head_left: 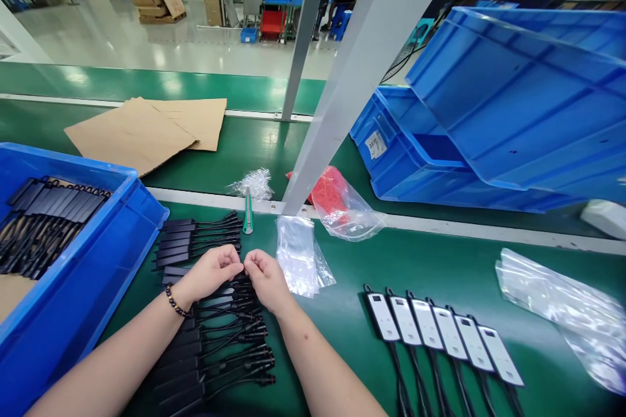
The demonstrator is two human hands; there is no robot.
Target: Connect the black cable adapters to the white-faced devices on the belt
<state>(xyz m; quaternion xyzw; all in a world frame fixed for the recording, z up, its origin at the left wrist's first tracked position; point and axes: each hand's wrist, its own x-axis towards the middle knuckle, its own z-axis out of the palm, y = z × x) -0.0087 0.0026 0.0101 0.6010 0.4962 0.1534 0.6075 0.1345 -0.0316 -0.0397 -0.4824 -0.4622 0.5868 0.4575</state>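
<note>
Left hand [211, 272] and right hand [264, 278]: fingertips meet over stack of black adapters [215, 326] on green table [420, 267]. Each grip pinched nearly closed on something small, too hidden to name. Adapter long axes run 9-to-3, cables toward 3. Both hands equally near; labelled adapters [440, 329] at 4 o'clock.

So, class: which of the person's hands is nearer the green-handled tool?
Right. The right hand lies just below the green-handled tool, near the table's middle rail; the left hand sits farther left of it.
</note>
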